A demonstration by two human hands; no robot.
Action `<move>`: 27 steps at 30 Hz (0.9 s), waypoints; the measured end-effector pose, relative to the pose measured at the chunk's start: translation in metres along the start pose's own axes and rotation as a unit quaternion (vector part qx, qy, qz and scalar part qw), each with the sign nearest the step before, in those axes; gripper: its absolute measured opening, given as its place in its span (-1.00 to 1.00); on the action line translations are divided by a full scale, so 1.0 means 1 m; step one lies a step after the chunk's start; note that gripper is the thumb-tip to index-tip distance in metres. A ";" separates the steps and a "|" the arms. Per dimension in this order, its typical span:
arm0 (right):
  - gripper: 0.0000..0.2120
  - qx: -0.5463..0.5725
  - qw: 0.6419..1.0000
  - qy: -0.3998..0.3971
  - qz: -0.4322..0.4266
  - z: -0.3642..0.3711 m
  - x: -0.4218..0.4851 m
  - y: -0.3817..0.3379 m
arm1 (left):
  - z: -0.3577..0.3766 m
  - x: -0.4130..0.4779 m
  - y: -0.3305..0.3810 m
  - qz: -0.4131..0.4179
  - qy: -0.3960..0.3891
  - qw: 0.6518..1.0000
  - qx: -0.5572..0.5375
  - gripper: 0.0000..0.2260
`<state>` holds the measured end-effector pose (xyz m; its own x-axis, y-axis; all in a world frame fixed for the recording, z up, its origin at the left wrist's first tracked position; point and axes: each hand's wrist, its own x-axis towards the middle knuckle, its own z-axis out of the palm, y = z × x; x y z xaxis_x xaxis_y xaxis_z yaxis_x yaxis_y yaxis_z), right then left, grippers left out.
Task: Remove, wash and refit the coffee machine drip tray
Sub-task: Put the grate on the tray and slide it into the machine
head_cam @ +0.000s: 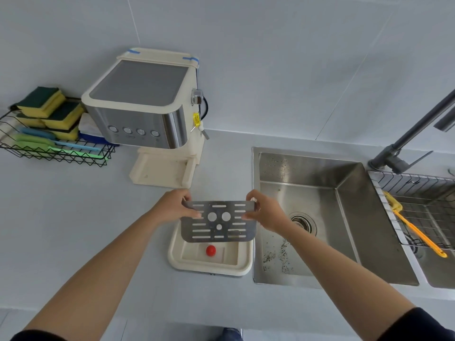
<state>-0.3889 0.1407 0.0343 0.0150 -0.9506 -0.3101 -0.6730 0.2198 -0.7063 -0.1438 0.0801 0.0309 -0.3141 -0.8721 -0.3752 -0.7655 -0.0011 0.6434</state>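
Observation:
The cream drip tray [242,262] lies on the counter just left of the sink, with a red float [211,250] in its well. Above it I hold the slotted steel grille [218,231] lifted and tilted, its far edge raised. My left hand [176,205] pinches the grille's left upper corner and my right hand [267,210] pinches the right upper corner. The cream and steel coffee machine [145,114] stands further back on the counter, its base slot [160,171] bare.
A steel sink [320,217] with dark specks on its floor lies to the right, with a grey tap [403,143] behind. A wire rack [418,200] holds an orange brush [413,230]. A black wire basket [49,148] of sponges sits far left.

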 end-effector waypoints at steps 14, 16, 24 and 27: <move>-0.59 -0.039 0.993 -0.035 0.103 0.041 -0.024 0.008 | 0.023 -0.018 -0.025 -0.043 0.001 0.992 0.120 -0.59; -0.57 -0.082 0.991 -0.039 0.100 0.042 -0.022 0.008 | 0.024 -0.018 -0.025 -0.043 0.002 0.990 0.137 -0.60; -0.50 -0.171 0.978 -0.052 0.105 0.045 -0.020 0.007 | 0.030 -0.019 -0.031 -0.028 0.017 0.989 0.145 -0.58; -0.50 -0.179 0.977 -0.049 0.105 0.047 -0.020 0.006 | 0.032 -0.020 -0.034 -0.030 0.017 0.990 0.139 -0.55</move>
<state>-0.3588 0.1717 0.0068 -0.0923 -0.8629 -0.4968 -0.8836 0.3010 -0.3586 -0.1297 0.1133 -0.0050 -0.2479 -0.8906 -0.3812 -0.9083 0.0769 0.4111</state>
